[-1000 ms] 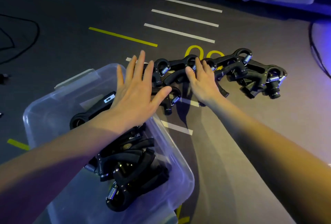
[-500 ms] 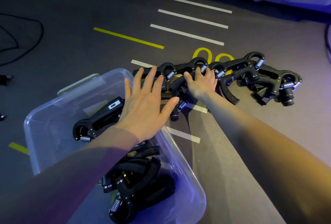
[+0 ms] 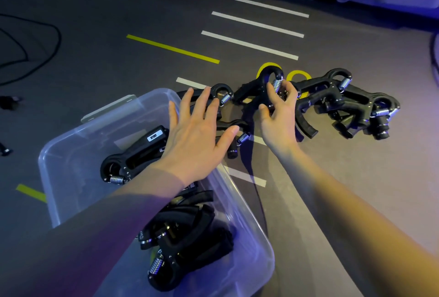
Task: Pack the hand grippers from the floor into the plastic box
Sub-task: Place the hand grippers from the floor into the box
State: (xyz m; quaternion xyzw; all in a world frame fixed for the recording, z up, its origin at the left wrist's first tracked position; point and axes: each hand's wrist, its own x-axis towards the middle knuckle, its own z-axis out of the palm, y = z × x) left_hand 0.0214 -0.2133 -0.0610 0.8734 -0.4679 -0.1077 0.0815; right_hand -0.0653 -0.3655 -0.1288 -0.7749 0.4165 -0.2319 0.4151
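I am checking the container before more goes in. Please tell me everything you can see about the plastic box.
The plastic box is clear, rectangular, with rounded corners and a thick rim, and has no lid on. It stands on the grey floor at lower left, beside the pile of loose hand grippers. Several black hand grippers with steel springs already lie inside. The left hand hovers open over its far corner; whether it touches the rim cannot be told.

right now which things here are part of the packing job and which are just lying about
Part of the job:
hand grippers on the floor
gripper in the right hand
plastic box
grippers already in the box

Just lying about:
black cable
floor tape lines
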